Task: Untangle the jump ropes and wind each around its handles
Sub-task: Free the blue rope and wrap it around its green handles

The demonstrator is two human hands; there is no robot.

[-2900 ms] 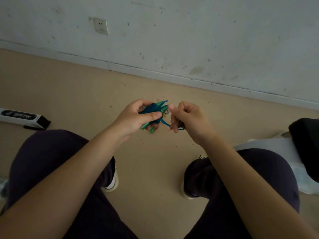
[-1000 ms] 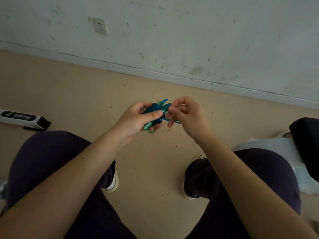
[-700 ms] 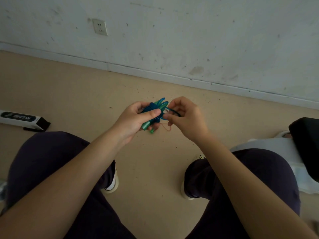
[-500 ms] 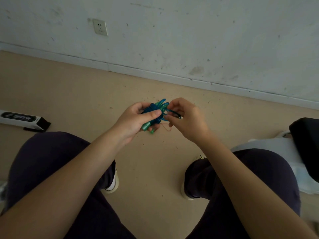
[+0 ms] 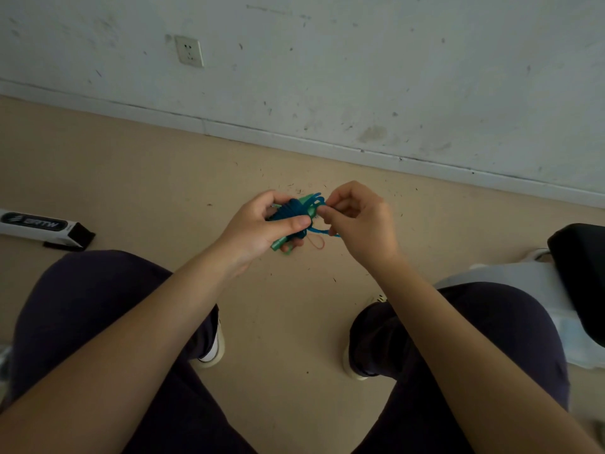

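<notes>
My left hand centre frame, gripping blue wound jump rope | my right hand just right, pinching its loose end | long white-and-black box far left on floor

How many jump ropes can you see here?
1. A blue rope wound around green handles, gripped by the left hand above the floor, with the right hand pinching its loose end. Any other ropes are out of view.

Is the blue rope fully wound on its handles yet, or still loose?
Nearly wound: blue rope coils tightly round the green handles in the left hand, but a short loop remains pinched by the right hand.
</notes>
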